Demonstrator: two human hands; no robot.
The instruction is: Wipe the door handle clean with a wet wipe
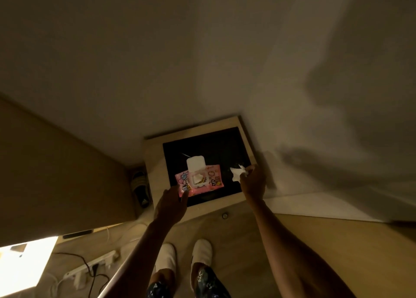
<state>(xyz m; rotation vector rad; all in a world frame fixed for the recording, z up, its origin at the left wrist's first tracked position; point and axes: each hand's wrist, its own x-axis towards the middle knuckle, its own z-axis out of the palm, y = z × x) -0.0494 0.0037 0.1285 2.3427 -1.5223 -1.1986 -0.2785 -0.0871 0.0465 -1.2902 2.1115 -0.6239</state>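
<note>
Wipes sat in a pink wet-wipe pack point(200, 180) with its white lid flipped up, one sheet poking from the opening. It lay on the black top of a low wooden bench point(157, 176) against the wall. Left hand point(172, 204) pressed the pack's near corner, fingers together. Right hand point(253, 181) had its fingers pinched on a crumpled wet wipe point(237, 174). Sandals point(140, 186) stood left of the bench; a power strip point(90, 267) lay on the floor.
</note>
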